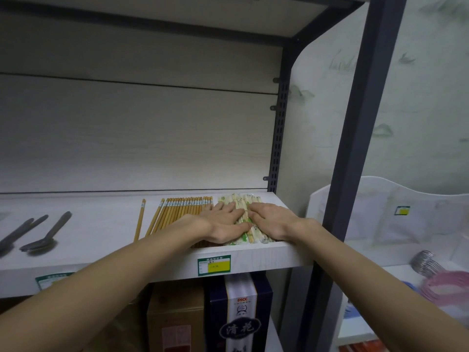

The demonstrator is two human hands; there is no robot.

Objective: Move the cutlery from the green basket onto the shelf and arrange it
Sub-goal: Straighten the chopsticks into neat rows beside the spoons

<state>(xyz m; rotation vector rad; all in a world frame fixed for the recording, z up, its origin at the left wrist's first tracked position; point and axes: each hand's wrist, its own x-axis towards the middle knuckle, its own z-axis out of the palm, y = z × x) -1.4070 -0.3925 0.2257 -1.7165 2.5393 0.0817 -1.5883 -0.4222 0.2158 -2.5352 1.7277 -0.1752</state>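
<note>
On the white shelf (101, 232), a pile of wrapped disposable chopsticks (241, 201) in white and green sleeves lies at the right end. My left hand (223, 222) and my right hand (269, 219) both lie flat on this pile, fingers spread, palms pressing down. Left of it is a row of several bare wooden chopsticks (177, 212), with one single chopstick (140, 219) lying apart. Metal spoons (45, 235) lie at the shelf's left end. The green basket is not in view.
A dark metal upright (355, 148) stands just right of the shelf. Boxes (238, 313) fill the level below. A price label (214, 264) sits on the shelf's front edge. To the right, a white rack (380, 224) holds a pink basket (446, 288) and a metal whisk.
</note>
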